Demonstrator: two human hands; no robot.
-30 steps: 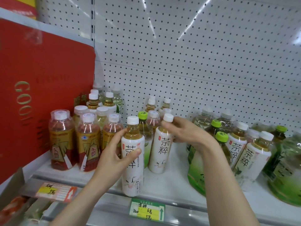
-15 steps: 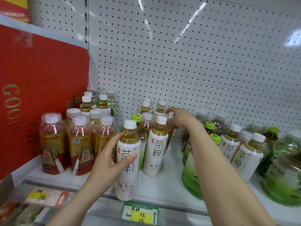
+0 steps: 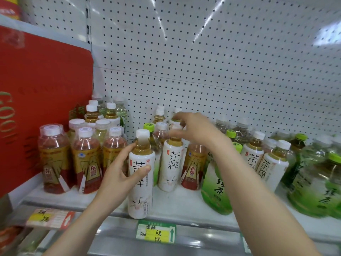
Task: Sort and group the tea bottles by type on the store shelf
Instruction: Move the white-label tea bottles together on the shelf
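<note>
White pegboard backs the store shelf [image 3: 180, 206], with a red panel [image 3: 46, 100] standing at 9 o'clock. At the shelf's front edge, about 6 o'clock, stands a white-sleeved tea bottle [image 3: 141, 174]: white cap, amber tea visible in the clear neck, black characters down the label and a pale crane motif near the base. The left hand [image 3: 120, 176] is wrapped around its left side, thumb across the label, fingers curled behind (a firm partial grip, not a closed fist). Just beyond it, toward 12 o'clock, a second white-sleeved bottle [image 3: 172, 161] of the same type stands upright. The right hand [image 3: 193, 130] hovers at that bottle's cap, fingers loosely curled and blurred; whether it touches the cap cannot be told. At 9 o'clock sits a group of red-and-gold labelled bottles [image 3: 86, 159] with clear shrink caps, and one more of that type [image 3: 193, 167] stands at 3 o'clock of the second white bottle. Further toward 3 o'clock are green-labelled bottles [image 3: 215, 185] and two more white-sleeved bottles [image 3: 267, 163], tilted. A green price tag [image 3: 156, 231] is fixed on the rail below.
</note>
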